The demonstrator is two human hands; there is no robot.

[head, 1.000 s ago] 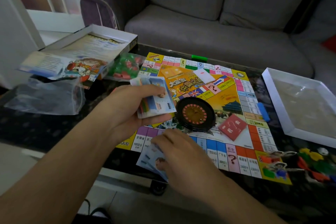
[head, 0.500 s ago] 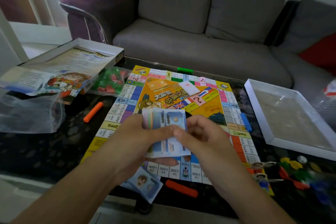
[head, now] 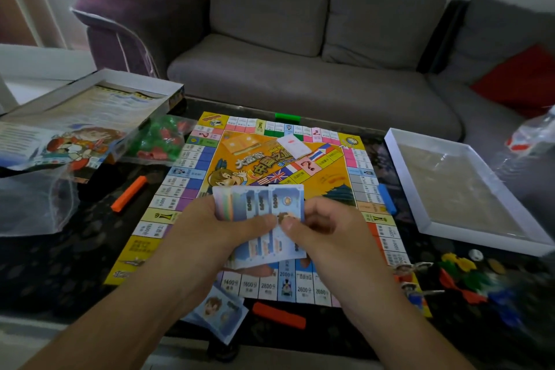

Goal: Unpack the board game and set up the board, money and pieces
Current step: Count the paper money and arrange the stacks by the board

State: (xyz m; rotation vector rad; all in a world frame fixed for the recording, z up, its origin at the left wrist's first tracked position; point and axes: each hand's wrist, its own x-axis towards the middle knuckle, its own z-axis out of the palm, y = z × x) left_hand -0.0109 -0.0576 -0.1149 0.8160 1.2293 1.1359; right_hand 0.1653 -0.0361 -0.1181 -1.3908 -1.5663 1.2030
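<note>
Money stack (head: pixel 260 213): blue notes fanned upright, gripped by both hands.
Board (head: pixel 210 177): open flat, under and beyond the grip.
Loose notes (head: pixel 220 314): flat, below the grip.
Pieces (head: pixel 468 276): scattered, right of the grip.

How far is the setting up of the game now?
Done: the board lies unfolded on the table. In hand: both the left hand and right hand hold the money stack, fanning notes. Left: the bagged houses and pieces remain unsorted.
</note>
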